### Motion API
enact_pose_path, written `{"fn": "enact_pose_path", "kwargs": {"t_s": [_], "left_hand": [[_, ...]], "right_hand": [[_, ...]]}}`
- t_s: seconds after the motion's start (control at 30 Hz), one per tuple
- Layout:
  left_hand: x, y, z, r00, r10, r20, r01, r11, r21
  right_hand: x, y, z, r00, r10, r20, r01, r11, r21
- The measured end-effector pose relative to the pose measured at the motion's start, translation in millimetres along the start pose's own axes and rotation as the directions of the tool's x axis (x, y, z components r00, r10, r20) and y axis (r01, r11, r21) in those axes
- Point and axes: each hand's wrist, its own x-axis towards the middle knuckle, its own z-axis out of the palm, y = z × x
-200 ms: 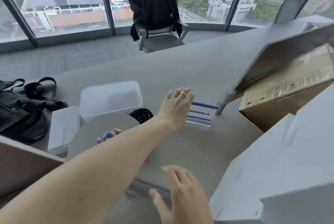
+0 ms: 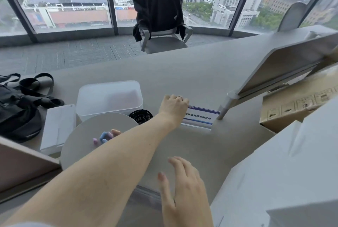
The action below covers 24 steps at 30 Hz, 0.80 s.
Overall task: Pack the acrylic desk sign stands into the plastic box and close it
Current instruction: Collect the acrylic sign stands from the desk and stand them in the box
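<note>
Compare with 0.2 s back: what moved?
The left hand dropped from open above the desk sign stand and curled its fingers over the stand's top left edge. The right hand stays open near the table's near edge. The plastic box stayed put.

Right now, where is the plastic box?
In the head view, the plastic box sits left of centre on the desk, lid on, between the black bag and the left hand.

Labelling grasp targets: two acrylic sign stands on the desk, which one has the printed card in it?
The far stand, at the left hand: blue-and-white card. The near stand, by the right hand, looks clear.
</note>
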Motion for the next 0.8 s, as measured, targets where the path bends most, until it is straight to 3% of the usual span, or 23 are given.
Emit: {"fn": "enact_pose_path", "kwargs": {"t_s": [0.03, 0.07, 0.13, 0.27, 0.4, 0.53, 0.63, 0.8], "left_hand": [[0, -1, -1, 1.000, 0.021, 0.012, -0.020, 0.999, -0.035], [-3, -3, -2, 0.999, 0.038, 0.030, -0.035, 0.995, -0.092], [-14, -8, -4, 0.992, 0.091, 0.085, -0.078, 0.985, -0.152], [-43, -20, -4, 0.982, 0.101, 0.161, -0.063, 0.972, -0.224], [-74, -19, -17, 0.934, 0.232, 0.272, -0.172, 0.958, -0.228], [-98, -6, -27, 0.881, 0.332, 0.336, -0.282, 0.940, -0.190], [-110, -7, -30, 0.908, 0.306, 0.287, -0.230, 0.935, -0.270], [-119, -22, -82, 0.975, 0.210, 0.071, -0.152, 0.865, -0.479]], "right_hand": [[2, -6, -6, 0.998, -0.066, 0.006, 0.066, 0.997, 0.040], [-4, 1, -6, 0.991, -0.054, -0.122, 0.052, 0.998, -0.019], [6, -2, -13, 0.975, 0.158, -0.153, -0.155, 0.987, 0.034], [16, -15, -3, 0.921, 0.283, -0.268, -0.278, 0.959, 0.060], [37, -18, -1, 0.933, 0.207, -0.293, -0.266, 0.947, -0.177], [53, -15, -12, 0.957, 0.276, -0.091, -0.281, 0.800, -0.529], [47, -21, -22, 0.938, 0.346, 0.006, -0.253, 0.698, -0.670], [38, -40, -43, 0.986, 0.126, -0.106, -0.164, 0.724, -0.670]]}}
